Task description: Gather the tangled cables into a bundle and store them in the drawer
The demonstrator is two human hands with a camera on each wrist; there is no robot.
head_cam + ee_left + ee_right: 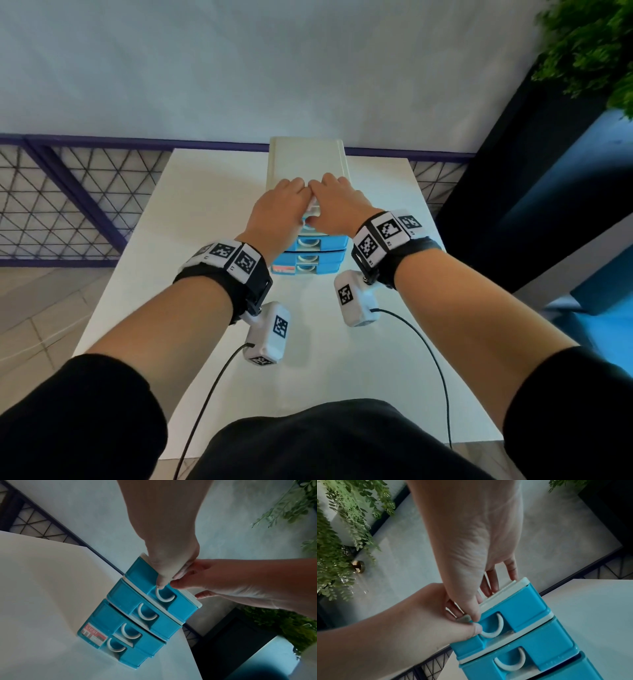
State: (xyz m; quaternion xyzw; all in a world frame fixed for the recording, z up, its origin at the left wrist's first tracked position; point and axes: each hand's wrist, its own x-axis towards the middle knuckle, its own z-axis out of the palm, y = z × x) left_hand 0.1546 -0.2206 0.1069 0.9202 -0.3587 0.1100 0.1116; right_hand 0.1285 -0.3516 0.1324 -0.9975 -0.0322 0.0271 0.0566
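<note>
Seemingly near the end, both the left hand (279, 209) and right hand (337, 202) lay flat-fingered on the drawer unit (145, 616), thumbs against its top drawer (513, 615); no cables showed, presumably stowed inside.

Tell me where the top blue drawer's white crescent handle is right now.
The white crescent handle sits on the top blue drawer of the plastic drawer unit, directly below both thumbs of the left hand and right hand.
</note>
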